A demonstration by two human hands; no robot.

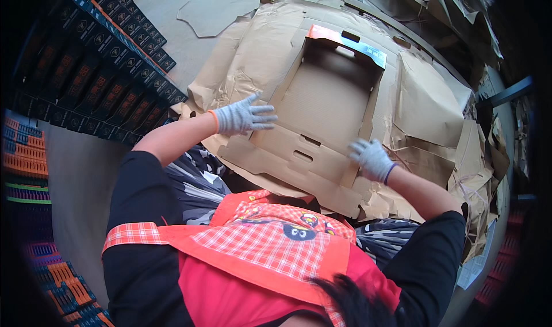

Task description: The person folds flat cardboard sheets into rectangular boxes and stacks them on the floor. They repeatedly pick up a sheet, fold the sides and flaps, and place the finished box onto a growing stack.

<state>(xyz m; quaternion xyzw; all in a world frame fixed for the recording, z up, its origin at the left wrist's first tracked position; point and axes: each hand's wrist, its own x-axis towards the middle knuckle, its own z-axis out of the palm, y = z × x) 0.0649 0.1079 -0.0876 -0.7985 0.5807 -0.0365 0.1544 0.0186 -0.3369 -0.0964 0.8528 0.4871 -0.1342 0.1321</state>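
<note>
A partly folded cardboard tray box [328,91] lies on brown paper-covered padding [259,45], its far end folded up with a red and blue printed edge, its near end flap lying flat with cut slots. My left hand [246,114], in a grey knit glove, is spread open at the box's near left side, holding nothing. My right hand [371,160], gloved the same way, is open with fingers apart by the near right side of the box. I cannot tell whether either hand touches the cardboard.
Tall stacks of printed dark cartons [86,68] stand at the left, with stacked orange and blue cartons [26,148] lower down. Crumpled brown paper [471,183] and a metal bar [509,94] are at the right. A loose flat sheet [201,19] lies beyond the padding.
</note>
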